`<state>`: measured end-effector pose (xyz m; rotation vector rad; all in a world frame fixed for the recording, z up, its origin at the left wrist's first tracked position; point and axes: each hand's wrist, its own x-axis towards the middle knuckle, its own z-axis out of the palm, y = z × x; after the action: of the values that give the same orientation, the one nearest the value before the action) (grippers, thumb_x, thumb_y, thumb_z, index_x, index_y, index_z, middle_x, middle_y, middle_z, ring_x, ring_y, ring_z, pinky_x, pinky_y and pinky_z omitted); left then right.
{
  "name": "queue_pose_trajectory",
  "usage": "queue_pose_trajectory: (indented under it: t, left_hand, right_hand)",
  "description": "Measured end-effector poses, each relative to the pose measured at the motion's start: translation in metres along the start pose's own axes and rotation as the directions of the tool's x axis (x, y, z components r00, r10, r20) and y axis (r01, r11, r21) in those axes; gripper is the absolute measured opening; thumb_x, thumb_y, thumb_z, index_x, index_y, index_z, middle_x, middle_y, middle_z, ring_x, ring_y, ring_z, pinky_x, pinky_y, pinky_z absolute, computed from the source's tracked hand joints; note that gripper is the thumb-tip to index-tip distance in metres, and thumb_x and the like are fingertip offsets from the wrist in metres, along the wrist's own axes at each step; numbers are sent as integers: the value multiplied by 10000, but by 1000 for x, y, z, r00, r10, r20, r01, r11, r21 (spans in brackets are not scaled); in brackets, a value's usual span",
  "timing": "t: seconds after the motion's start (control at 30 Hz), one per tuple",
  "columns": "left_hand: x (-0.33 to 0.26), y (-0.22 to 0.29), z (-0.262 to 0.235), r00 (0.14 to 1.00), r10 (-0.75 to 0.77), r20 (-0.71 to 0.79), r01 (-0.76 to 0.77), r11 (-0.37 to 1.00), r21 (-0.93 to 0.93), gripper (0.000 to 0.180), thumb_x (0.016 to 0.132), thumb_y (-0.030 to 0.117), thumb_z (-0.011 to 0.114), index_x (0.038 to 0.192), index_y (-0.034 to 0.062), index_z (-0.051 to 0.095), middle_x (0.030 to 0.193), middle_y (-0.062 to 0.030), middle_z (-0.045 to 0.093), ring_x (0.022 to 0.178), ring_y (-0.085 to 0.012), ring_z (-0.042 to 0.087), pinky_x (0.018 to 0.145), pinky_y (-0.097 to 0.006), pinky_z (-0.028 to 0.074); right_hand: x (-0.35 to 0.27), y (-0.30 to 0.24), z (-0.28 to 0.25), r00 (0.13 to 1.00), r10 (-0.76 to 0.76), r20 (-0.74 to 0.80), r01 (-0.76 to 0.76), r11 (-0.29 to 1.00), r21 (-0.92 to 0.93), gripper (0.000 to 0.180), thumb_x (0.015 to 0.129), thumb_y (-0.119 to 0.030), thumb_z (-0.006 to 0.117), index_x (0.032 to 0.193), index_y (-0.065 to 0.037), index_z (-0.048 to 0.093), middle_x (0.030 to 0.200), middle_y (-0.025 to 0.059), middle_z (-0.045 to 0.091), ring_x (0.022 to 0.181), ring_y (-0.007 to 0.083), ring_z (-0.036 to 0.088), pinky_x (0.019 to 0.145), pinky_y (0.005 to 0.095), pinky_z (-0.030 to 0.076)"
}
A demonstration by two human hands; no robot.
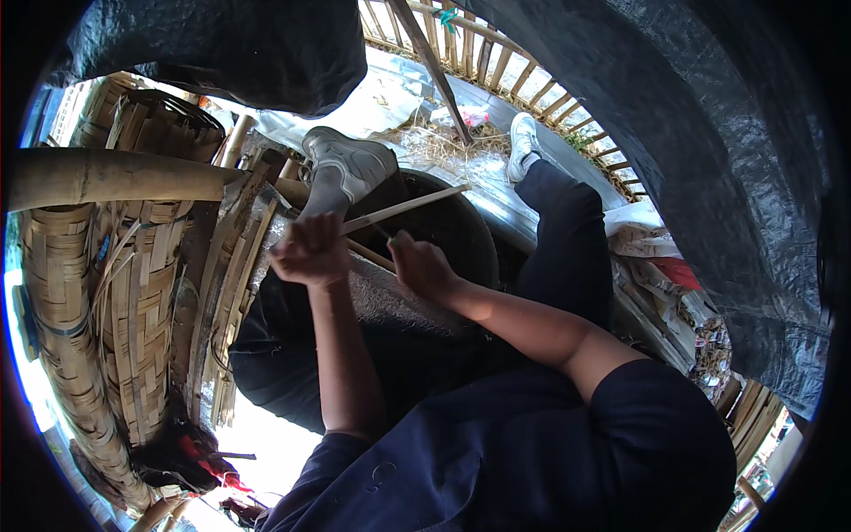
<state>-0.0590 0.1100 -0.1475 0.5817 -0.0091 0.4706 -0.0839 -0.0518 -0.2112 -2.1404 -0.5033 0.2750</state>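
Observation:
My left hand (pixel 310 250) is closed in a fist round a pale bamboo strip (pixel 408 208), which sticks out to the upper right over a dark round tub (pixel 474 235). Close on its right, my right hand (pixel 424 266) is closed too. From its fingers a thin, knife-like tool (pixel 379 230) points toward the strip, with a speck of green at its grip. Most of this tool is hidden in the hand. Below the hands a rough grey pad (pixel 390 297) lies across my lap. Another strip end (pixel 368 255) shows between the hands.
Tall woven bamboo baskets (pixel 142 319) stand at the left under a thick bamboo pole (pixel 124 176). Dark plastic sheeting (pixel 727 160) hangs at the right and top left. A slatted bamboo fence (pixel 532 80) curves along the back. My grey shoe (pixel 350 164) is beside the tub.

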Motion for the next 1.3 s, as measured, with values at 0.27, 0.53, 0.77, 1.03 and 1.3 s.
queue_pose_trajectory:
  t: [0.27, 0.53, 0.77, 1.03, 1.3]
  left_hand:
    - [-13, -34, 31, 990, -35, 140, 21, 994, 104, 520, 858, 379, 449, 473, 133, 201, 461, 12, 216, 442, -112, 172, 485, -311, 163]
    - [-24, -18, 53, 985, -164, 62, 158, 984, 85, 407, 762, 282, 463, 469, 138, 220, 447, 16, 211, 433, -112, 171, 483, -314, 171]
    - [-36, -14, 80, 965, -96, 245, 42, 975, 217, 437, 761, 293, 490, 454, 122, 228, 404, 8, 232, 384, -116, 187, 444, -308, 171]
    - [-41, -2, 94, 957, -132, 258, 65, 965, 254, 416, 753, 258, 485, 450, 113, 239, 401, -8, 244, 384, -123, 200, 448, -312, 180]
    - [-40, 2, 98, 958, -91, 270, 17, 965, 262, 411, 758, 271, 483, 455, 129, 244, 401, 15, 249, 373, -110, 197, 427, -304, 164]
  right_hand:
    - [10, 137, -19, 867, 402, -296, -444, 892, -90, 318, 946, -253, 467, 827, 19, 579, 738, 278, 617, 726, 458, 613, 655, 536, 493]
    - [40, 50, -88, 902, 431, -13, -426, 896, 128, 369, 971, -255, 367, 1008, 67, 541, 833, 296, 622, 795, 447, 620, 726, 497, 469]
    - [-14, -47, -73, 999, 51, -2, -47, 936, 349, 140, 958, -104, 424, 899, 23, 412, 588, 256, 522, 611, 453, 557, 503, 497, 378]
    - [-17, -56, -80, 992, 114, 58, -127, 938, 322, 129, 950, -88, 434, 893, 25, 410, 588, 251, 530, 604, 441, 573, 498, 486, 402]
    - [-15, -61, -78, 996, 63, 70, -84, 938, 337, 135, 942, -90, 447, 886, 29, 417, 601, 248, 545, 617, 440, 582, 516, 488, 432]
